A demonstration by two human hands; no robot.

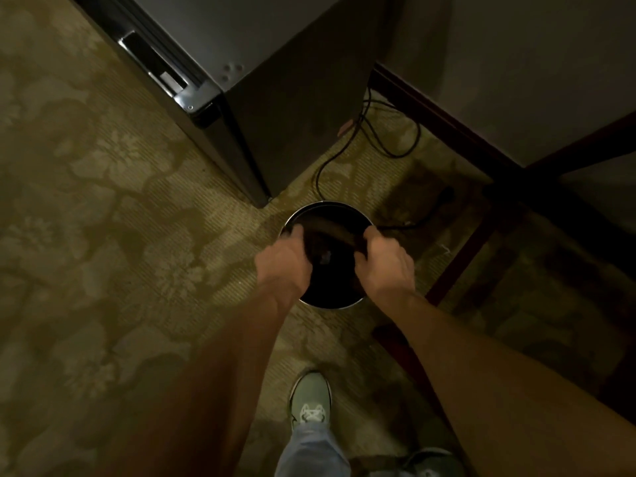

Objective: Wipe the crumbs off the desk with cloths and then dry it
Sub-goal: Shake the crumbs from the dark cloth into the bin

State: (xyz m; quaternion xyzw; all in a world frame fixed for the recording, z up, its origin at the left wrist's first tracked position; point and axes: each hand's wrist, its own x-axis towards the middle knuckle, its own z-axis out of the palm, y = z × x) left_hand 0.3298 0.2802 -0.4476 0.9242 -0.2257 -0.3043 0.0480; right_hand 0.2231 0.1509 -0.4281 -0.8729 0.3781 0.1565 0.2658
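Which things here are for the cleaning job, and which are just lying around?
For the job: dark cloth, gripped by left hand and right hand; round bin under it.
Just lying about: cables, black cabinet, green shoe, patterned carpet.

Bare forearms point(481, 373) run back from the left hand point(282, 266) and right hand point(383, 263). Below the left hand is a sage-green sneaker point(309, 397) with white laces and a dark sole edge. A light blue jeans leg point(309, 449) sits over it. A second shoe point(430, 459), greyish-green, is far below the right hand and cut off by the frame.
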